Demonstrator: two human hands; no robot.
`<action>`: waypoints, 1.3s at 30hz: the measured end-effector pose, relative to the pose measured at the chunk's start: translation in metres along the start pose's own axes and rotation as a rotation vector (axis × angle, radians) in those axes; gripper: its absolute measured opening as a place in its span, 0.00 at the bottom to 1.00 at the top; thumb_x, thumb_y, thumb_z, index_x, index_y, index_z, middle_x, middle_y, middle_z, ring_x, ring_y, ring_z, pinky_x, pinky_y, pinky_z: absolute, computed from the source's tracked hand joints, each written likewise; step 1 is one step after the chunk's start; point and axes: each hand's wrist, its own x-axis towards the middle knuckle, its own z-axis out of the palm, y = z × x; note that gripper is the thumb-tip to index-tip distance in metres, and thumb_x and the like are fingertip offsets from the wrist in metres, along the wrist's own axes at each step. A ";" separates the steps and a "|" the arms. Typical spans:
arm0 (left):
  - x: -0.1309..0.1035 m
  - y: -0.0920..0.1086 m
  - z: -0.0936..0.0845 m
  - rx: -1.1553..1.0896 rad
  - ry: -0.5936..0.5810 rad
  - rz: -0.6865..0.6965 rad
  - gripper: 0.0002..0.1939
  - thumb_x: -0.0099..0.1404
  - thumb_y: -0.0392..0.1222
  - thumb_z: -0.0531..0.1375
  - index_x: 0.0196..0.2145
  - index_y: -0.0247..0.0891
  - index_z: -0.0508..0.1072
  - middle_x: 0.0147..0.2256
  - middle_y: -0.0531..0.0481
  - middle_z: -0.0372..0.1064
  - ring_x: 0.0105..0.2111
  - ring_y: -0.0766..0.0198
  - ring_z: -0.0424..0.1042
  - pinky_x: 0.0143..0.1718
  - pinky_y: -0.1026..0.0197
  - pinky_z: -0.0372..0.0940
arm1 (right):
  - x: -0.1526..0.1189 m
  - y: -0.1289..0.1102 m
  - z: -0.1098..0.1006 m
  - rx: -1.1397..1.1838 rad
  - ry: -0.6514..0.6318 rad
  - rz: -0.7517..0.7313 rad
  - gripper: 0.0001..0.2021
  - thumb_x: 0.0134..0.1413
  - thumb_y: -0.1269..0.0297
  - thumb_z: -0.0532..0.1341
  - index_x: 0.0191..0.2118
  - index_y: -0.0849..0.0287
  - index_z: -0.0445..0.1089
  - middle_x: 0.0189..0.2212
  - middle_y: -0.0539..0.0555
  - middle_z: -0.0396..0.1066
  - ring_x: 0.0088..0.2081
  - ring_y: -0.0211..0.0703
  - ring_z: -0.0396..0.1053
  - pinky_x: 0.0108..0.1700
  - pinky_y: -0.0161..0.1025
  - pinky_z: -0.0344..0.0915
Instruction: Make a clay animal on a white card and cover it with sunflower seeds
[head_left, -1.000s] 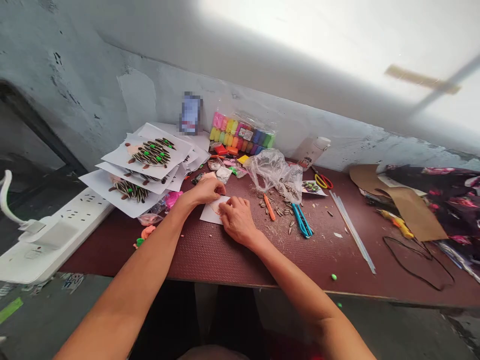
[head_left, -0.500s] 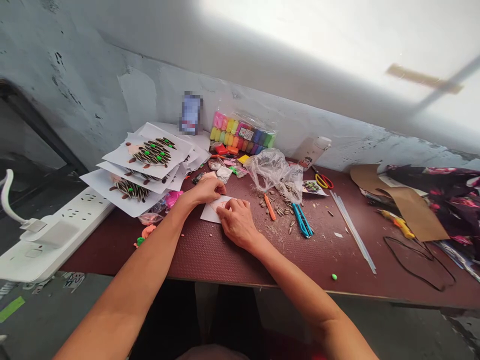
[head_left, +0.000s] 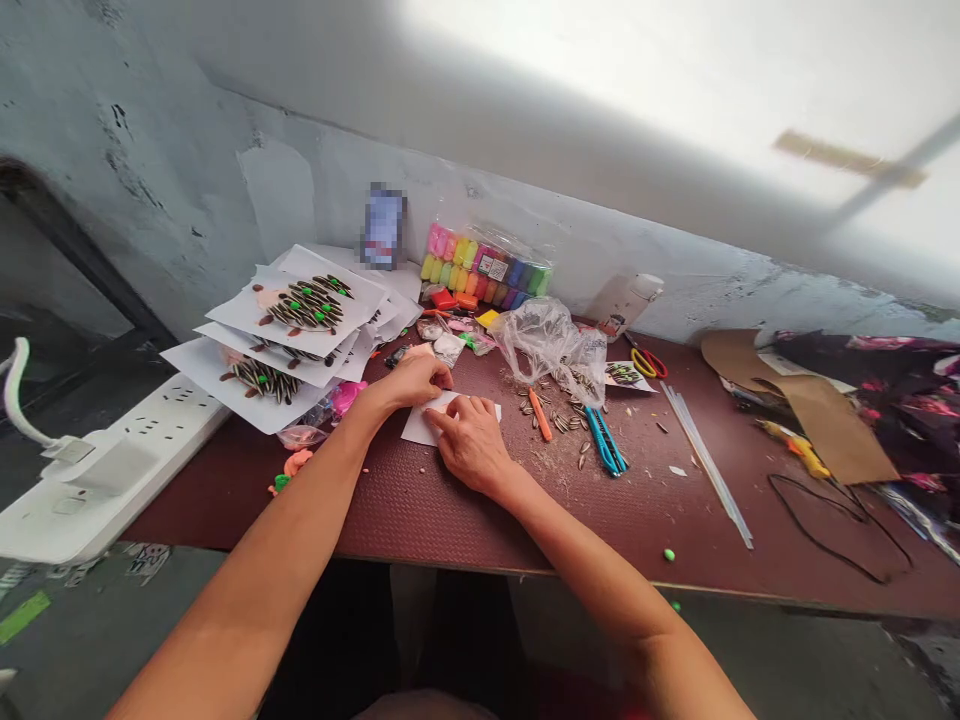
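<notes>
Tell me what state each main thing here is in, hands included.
White paper: partly covered
Left hand: fingers bent, at the paper's edge
Right hand: touching the paper
Decorated sheets: stacked
Plastic bag: crumpled
Clay pack: propped upright
Scissors: lying down
Bottle: upright, capped
Glue gun: lying down
Plug: in the power strip

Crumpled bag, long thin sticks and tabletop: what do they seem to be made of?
Crumpled bag: thin, glossy clear plastic; things show through its wrinkles.
Long thin sticks: smooth plastic or perhaps hot glue, judging by their translucent, whitish look.
Tabletop: dark red, textured covering, maybe vinyl; its fine pattern catches the light, but what lies beneath is unclear.
</notes>
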 end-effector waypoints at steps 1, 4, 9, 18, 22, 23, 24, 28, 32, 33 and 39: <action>0.000 -0.001 0.001 -0.009 -0.006 -0.002 0.14 0.55 0.32 0.60 0.36 0.38 0.83 0.35 0.46 0.79 0.39 0.57 0.71 0.45 0.59 0.64 | 0.001 0.000 0.000 -0.010 -0.006 -0.003 0.15 0.64 0.67 0.57 0.53 0.53 0.74 0.43 0.57 0.69 0.44 0.49 0.60 0.49 0.44 0.50; 0.001 -0.001 0.002 -0.020 -0.009 -0.004 0.14 0.55 0.32 0.60 0.36 0.38 0.83 0.36 0.47 0.79 0.39 0.58 0.72 0.45 0.60 0.64 | 0.003 -0.002 0.000 -0.035 -0.020 -0.017 0.13 0.64 0.66 0.57 0.51 0.54 0.75 0.43 0.57 0.68 0.44 0.49 0.59 0.49 0.44 0.50; -0.001 0.001 -0.001 0.005 -0.002 -0.010 0.14 0.55 0.33 0.60 0.36 0.38 0.83 0.35 0.47 0.79 0.40 0.56 0.71 0.46 0.58 0.64 | 0.004 -0.003 -0.001 -0.037 -0.036 -0.041 0.11 0.65 0.65 0.56 0.47 0.56 0.75 0.43 0.58 0.68 0.45 0.49 0.58 0.50 0.45 0.50; 0.000 -0.001 0.000 -0.006 -0.017 -0.005 0.15 0.54 0.33 0.60 0.37 0.39 0.83 0.35 0.47 0.79 0.38 0.58 0.71 0.46 0.59 0.64 | 0.000 0.002 0.001 0.134 0.013 0.005 0.15 0.64 0.70 0.56 0.52 0.53 0.75 0.44 0.55 0.67 0.46 0.46 0.60 0.51 0.43 0.51; 0.000 -0.002 0.000 0.001 0.000 0.005 0.14 0.54 0.34 0.60 0.36 0.39 0.83 0.35 0.47 0.79 0.39 0.57 0.71 0.46 0.59 0.64 | 0.002 0.001 0.000 0.100 0.015 0.038 0.15 0.65 0.69 0.56 0.52 0.53 0.75 0.44 0.56 0.68 0.45 0.47 0.60 0.50 0.43 0.51; 0.000 -0.002 0.000 -0.004 0.000 0.005 0.14 0.54 0.34 0.60 0.36 0.39 0.83 0.35 0.47 0.79 0.39 0.57 0.71 0.46 0.59 0.65 | 0.003 0.000 0.000 0.090 0.004 0.035 0.14 0.65 0.69 0.56 0.51 0.53 0.75 0.44 0.56 0.68 0.45 0.47 0.59 0.50 0.44 0.51; 0.000 -0.003 0.000 -0.010 -0.003 0.005 0.14 0.54 0.34 0.60 0.36 0.39 0.83 0.35 0.47 0.79 0.38 0.58 0.71 0.46 0.59 0.65 | 0.004 0.000 0.000 0.082 -0.005 0.030 0.14 0.65 0.68 0.56 0.51 0.53 0.75 0.44 0.56 0.67 0.45 0.47 0.59 0.50 0.44 0.51; 0.002 -0.004 0.001 -0.035 -0.019 -0.004 0.14 0.54 0.33 0.60 0.37 0.38 0.83 0.36 0.47 0.79 0.39 0.58 0.72 0.45 0.60 0.65 | 0.005 -0.003 0.000 0.054 -0.027 0.006 0.14 0.65 0.67 0.56 0.51 0.54 0.75 0.45 0.57 0.67 0.46 0.48 0.59 0.51 0.44 0.51; 0.001 -0.002 0.001 -0.036 -0.032 -0.015 0.16 0.54 0.33 0.59 0.38 0.38 0.82 0.36 0.47 0.79 0.39 0.58 0.72 0.44 0.61 0.65 | 0.006 -0.004 -0.001 0.032 -0.038 -0.007 0.13 0.65 0.67 0.56 0.50 0.55 0.76 0.44 0.57 0.67 0.46 0.48 0.59 0.51 0.45 0.51; 0.000 -0.001 0.000 -0.028 -0.032 -0.014 0.16 0.54 0.33 0.59 0.39 0.38 0.82 0.36 0.47 0.79 0.39 0.58 0.72 0.43 0.61 0.65 | 0.005 -0.004 -0.002 0.031 -0.038 -0.008 0.13 0.64 0.67 0.57 0.50 0.55 0.76 0.44 0.57 0.67 0.46 0.48 0.59 0.51 0.45 0.51; -0.001 0.000 -0.001 0.024 -0.023 0.003 0.17 0.55 0.35 0.58 0.40 0.38 0.82 0.37 0.47 0.79 0.40 0.57 0.71 0.44 0.59 0.63 | 0.005 0.008 -0.006 0.073 0.047 0.064 0.18 0.63 0.70 0.55 0.55 0.52 0.74 0.45 0.57 0.68 0.47 0.48 0.61 0.51 0.45 0.52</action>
